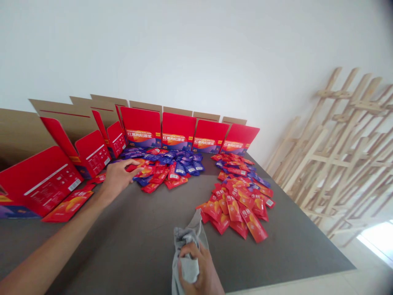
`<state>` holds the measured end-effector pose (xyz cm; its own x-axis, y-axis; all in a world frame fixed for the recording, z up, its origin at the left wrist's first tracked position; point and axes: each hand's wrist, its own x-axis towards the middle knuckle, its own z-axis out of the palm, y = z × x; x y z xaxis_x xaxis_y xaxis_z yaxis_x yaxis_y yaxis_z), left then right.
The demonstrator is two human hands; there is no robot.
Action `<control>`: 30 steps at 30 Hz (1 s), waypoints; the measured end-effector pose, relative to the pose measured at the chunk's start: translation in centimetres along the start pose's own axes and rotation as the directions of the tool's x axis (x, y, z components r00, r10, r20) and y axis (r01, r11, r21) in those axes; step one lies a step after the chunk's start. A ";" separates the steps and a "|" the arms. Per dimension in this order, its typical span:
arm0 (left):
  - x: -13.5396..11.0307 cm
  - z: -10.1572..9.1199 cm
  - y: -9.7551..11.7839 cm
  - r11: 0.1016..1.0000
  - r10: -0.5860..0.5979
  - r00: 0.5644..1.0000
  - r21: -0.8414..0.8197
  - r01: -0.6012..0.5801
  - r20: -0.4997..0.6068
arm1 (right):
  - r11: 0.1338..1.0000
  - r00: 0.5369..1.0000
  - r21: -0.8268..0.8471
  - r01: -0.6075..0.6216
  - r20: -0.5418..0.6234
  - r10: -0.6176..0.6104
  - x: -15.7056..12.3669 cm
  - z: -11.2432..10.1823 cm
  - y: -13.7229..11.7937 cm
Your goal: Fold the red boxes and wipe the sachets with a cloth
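My left hand [118,177] reaches to the left edge of a heap of red and purple sachets. Its fingers and thumb are curled round a red sachet [132,167], partly hidden by them. In my right hand [198,268], low in the middle, a crumpled grey cloth [186,237] is bunched, one corner sticking up. Beyond that cloth, to the right, lies a loose pile of red-orange sachets [235,205], some purple ones [258,179] among them. Purple sachets [187,160] cover the back part of the middle heap.
Open red cartons [178,127] stand in a row along the wall, with more cartons [92,151] down the left side. A larger red packet [69,205] lies by the nearest carton. The grey table [147,229] ends at the right, before leaning wooden easels [337,159].
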<state>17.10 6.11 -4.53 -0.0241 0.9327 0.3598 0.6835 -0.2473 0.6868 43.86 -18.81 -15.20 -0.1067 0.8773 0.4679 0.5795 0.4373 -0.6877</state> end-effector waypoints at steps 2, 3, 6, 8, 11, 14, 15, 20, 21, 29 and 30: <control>-2.5 -0.5 1.3 0.998 -0.051 0.998 -0.031 0.051 0.028 | 1.000 0.996 0.020 0.018 -0.092 -0.016 -0.2 0.2 0.6; -3.8 -0.5 2.0 0.997 -0.055 0.997 -0.044 0.057 0.053 | 0.999 0.991 0.027 0.023 -0.132 -0.020 -0.2 0.3 0.9; -7.8 0.5 4.0 0.966 -0.062 0.985 -0.239 0.100 0.162 | 0.998 0.980 0.042 0.038 -0.199 -0.029 -0.3 0.5 1.3; -10.5 2.1 5.2 0.902 -0.067 0.961 -0.396 0.173 0.267 | 0.997 0.985 0.054 0.059 -0.164 -0.049 -0.4 0.7 1.3; -14.5 5.5 6.7 0.710 -0.160 0.901 -0.586 0.389 0.404 | 0.994 0.994 0.094 0.049 -0.097 -0.040 -0.5 1.0 1.1; -17.9 8.7 7.9 0.449 -0.249 0.833 -0.703 0.552 0.495 | 0.989 0.996 0.143 0.043 -0.080 -0.032 -0.4 1.3 1.1; -18.8 9.5 8.2 0.404 -0.253 0.819 -0.712 0.574 0.516 | 0.987 0.996 0.152 0.056 -0.076 -0.044 -0.4 1.3 1.1; -21.2 11.0 9.4 0.362 -0.279 0.760 -0.668 0.650 0.588 | 0.988 0.989 0.107 0.115 -0.107 -0.104 -1.0 1.1 1.9; -21.4 11.0 9.5 0.319 -0.236 0.731 -0.659 0.681 0.640 | 0.989 0.987 0.090 0.120 -0.122 -0.109 -1.2 1.1 2.0; -21.7 11.0 9.2 0.335 -0.212 0.685 -0.607 0.721 0.697 | 0.976 0.940 -0.036 0.217 -0.263 -0.218 -1.8 1.5 2.5; -21.6 11.1 9.1 0.344 -0.225 0.707 -0.624 0.702 0.671 | 0.980 0.941 -0.043 0.194 -0.275 -0.198 -1.6 1.4 2.3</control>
<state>31.96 -13.39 -13.11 0.3183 0.8910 -0.3237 -0.2373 0.4055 0.8828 44.22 -18.90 -18.35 0.0069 0.6846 0.7289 0.5819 0.5900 -0.5597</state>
